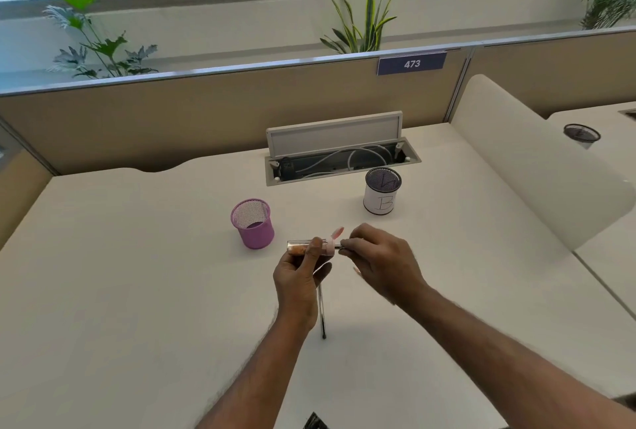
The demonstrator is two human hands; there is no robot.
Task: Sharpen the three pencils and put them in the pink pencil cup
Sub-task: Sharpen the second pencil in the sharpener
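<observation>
- the white desk (137,273) has wide bare room to the left of the hands; its edge shows near the right forearm, and a dropped pencil could roll off there.
- the open cable trough (344,162) sits behind the cups, well apart from the hands; a pencil flicked that way could drop in.
- the pink pencil cup (256,236) stands upright just left of the hands and looks empty; the white cup marked b (380,203), right and further back, could be picked by mistake.
- the left hand (297,277) curls round the clear sharpener (303,247), its pink lid flipped up; tipping it may spill shavings.
- the right hand (382,263) pinches a pencil (340,247) set in the sharpener's mouth; a hard twist may snap the lead.
- a second pencil (322,315) lies on the desk by the left wrist, where a forearm could nudge it.
</observation>
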